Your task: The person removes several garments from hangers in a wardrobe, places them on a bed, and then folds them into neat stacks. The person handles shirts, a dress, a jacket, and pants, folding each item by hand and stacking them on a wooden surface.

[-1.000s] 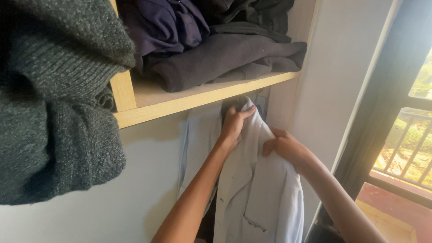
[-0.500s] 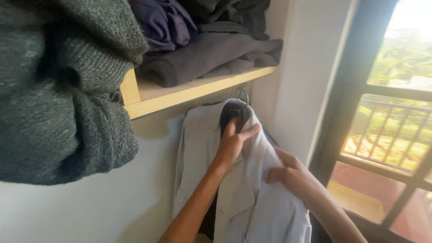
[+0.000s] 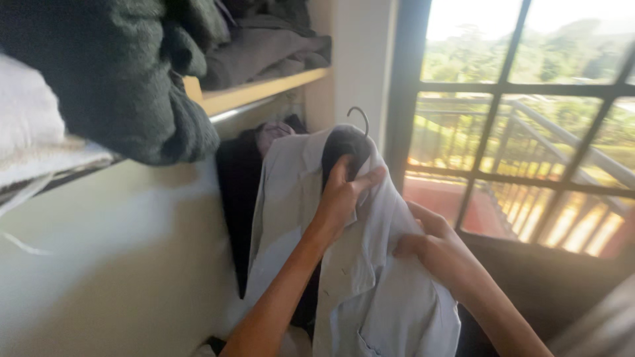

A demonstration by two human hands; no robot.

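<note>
- My left hand (image 3: 342,192) is clamped around the neck of a dark hanger (image 3: 344,149), fingers curled over the front and the thumb stretched out to the right.
- The hanger's thin metal hook (image 3: 360,118) stands up free above my fingers, not resting on anything I can see.
- My right hand (image 3: 433,248) is pinched shut on the fabric of the pale blue shirt (image 3: 370,291), gripping it at the right shoulder just below the hanger.
- The shirt hangs on that hanger, collar up at my left hand, front panels falling down between my two forearms.
- Just behind the shirt on the left, a dark garment (image 3: 238,198) hangs in the wardrobe under a metal rail (image 3: 245,111).
- Above the rail a wooden shelf (image 3: 264,92) carries folded grey clothes (image 3: 264,46); a dark green knitted garment (image 3: 126,79) bulges off the shelf nearer to me.
- To the right, well apart from the shirt, a barred window (image 3: 522,132) shows a railing and greenery.
</note>
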